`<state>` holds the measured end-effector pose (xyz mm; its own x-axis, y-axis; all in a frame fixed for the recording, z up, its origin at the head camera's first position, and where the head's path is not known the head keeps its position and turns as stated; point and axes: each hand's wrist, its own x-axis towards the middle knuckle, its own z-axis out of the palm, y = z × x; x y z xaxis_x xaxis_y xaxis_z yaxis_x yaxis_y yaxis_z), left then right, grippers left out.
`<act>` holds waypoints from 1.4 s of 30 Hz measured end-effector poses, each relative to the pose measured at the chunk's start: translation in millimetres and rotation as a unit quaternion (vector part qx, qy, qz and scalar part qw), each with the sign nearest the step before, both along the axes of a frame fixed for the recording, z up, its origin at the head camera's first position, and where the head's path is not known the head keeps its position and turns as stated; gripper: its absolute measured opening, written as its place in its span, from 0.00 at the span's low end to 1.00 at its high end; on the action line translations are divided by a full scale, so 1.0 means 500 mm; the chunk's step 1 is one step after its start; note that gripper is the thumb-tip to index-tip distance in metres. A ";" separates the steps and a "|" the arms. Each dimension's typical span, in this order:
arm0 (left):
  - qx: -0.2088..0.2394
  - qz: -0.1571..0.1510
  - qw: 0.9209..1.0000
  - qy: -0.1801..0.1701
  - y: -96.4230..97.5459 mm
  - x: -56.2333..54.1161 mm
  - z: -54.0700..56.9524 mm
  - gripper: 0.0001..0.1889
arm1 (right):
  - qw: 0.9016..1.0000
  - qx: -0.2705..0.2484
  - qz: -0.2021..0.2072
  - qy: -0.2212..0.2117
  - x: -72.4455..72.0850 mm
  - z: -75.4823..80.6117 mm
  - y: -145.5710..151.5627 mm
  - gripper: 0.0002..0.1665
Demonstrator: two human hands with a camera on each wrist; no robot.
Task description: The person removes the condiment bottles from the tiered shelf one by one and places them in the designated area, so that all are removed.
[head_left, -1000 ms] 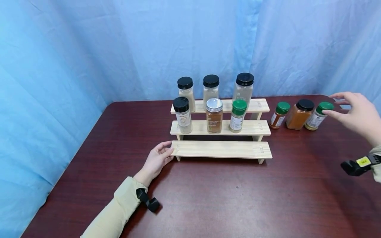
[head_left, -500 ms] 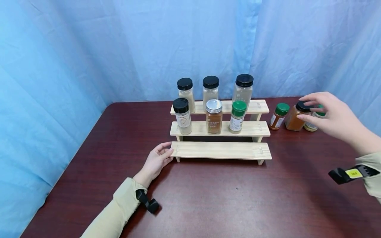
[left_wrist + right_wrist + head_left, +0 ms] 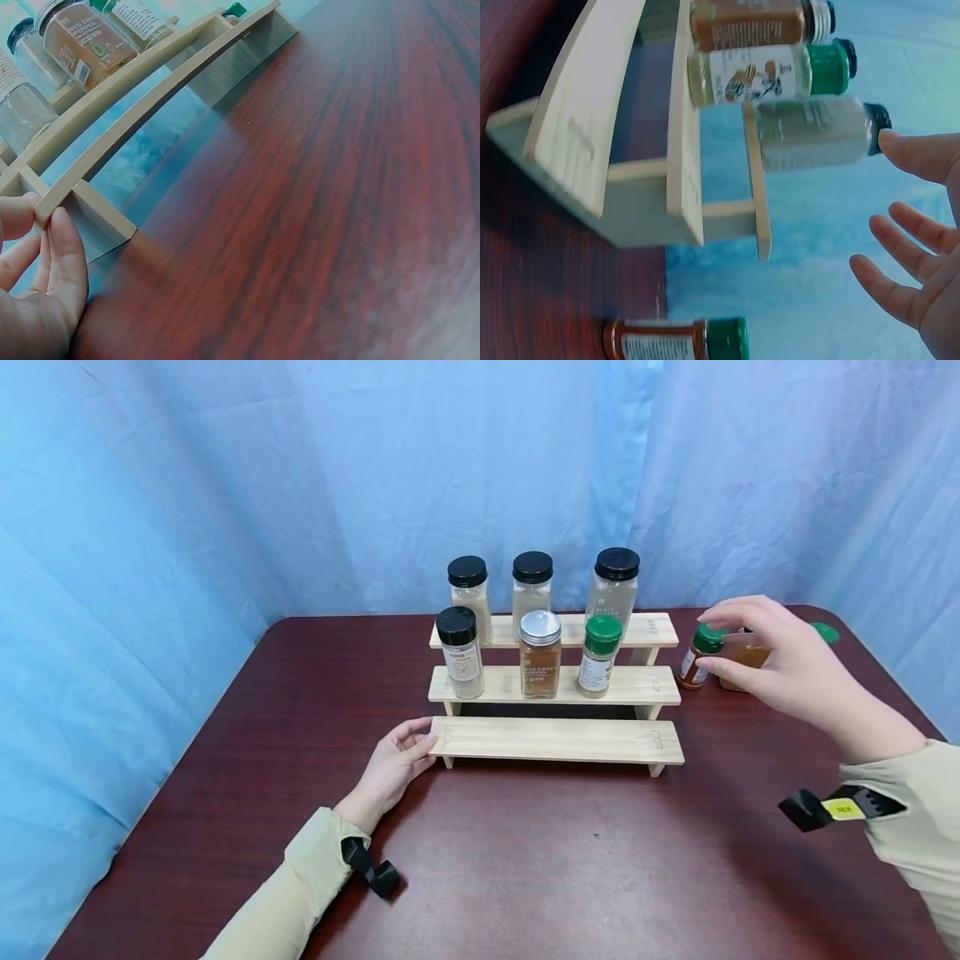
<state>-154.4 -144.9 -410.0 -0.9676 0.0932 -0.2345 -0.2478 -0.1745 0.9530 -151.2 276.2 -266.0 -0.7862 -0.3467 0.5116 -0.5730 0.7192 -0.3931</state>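
A three-step wooden spice rack (image 3: 558,739) stands on the table. My left hand (image 3: 393,768) pinches the left end of its lowest shelf, thumb and fingers on the board edge in the left wrist view. My right hand (image 3: 791,664) hovers right of the rack, fingers spread and holding nothing. Just left of its fingertips, in the head view, stands a small spice jar (image 3: 690,667) with red-brown contents and a green lid. Behind this hand, an orange-brown spice jar (image 3: 752,655) and another jar's green lid (image 3: 827,632) are partly hidden.
The top shelf carries three black-lidded jars (image 3: 532,593). On the middle shelf are a black-lidded jar (image 3: 462,662), a silver-lidded jar (image 3: 540,664) and a green-lidded jar (image 3: 596,668). Blue curtains (image 3: 450,468) hang behind the dark red table (image 3: 525,860).
My right hand has moved left, from the farthest green-lidded jar past the orange-brown jar towards the red-brown one. The left hand stays on the rack.
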 end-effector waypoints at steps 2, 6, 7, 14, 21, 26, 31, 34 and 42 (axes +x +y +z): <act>-0.001 0.001 1.000 -0.001 0.000 0.000 0.000 0.23 | 1.000 -0.006 0.003 -0.001 0.000 -0.003 -0.008 0.28; -0.001 0.000 1.000 -0.002 0.000 0.000 -0.001 0.23 | 1.000 -0.015 0.007 -0.006 -0.004 -0.007 -0.024 0.28; -0.001 0.000 1.000 -0.002 0.000 0.000 -0.002 0.23 | 1.000 -0.017 0.011 -0.006 -0.004 -0.008 -0.028 0.28; -0.004 0.002 1.000 -0.001 0.001 -0.001 0.000 0.22 | 0.999 -0.027 0.034 0.002 -0.009 -0.015 -0.052 0.28; -0.008 0.008 1.000 -0.006 0.001 -0.001 0.002 0.22 | 0.998 -0.037 0.054 0.007 -0.018 -0.023 -0.080 0.32; -0.010 0.006 1.000 -0.006 0.001 0.000 0.001 0.22 | 0.998 -0.038 0.043 -0.015 -0.023 -0.031 -0.106 0.31; -0.005 0.006 1.000 -0.005 0.000 0.001 -0.001 0.22 | 0.996 -0.061 0.031 -0.064 -0.029 -0.036 -0.130 0.31; -0.002 0.006 1.000 -0.004 0.000 0.001 -0.002 0.22 | 0.994 -0.073 0.027 -0.079 -0.031 -0.038 -0.138 0.31; -0.001 0.008 1.000 -0.003 0.000 0.000 -0.003 0.22 | 0.992 -0.082 0.027 -0.089 -0.030 -0.054 -0.149 0.31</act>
<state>-154.4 -144.7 -411.4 -0.9675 0.0774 -0.2408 -0.2510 -0.1758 0.9519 -166.3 201.5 -292.8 -0.8514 -0.3147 0.4195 -0.5203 0.6077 -0.6000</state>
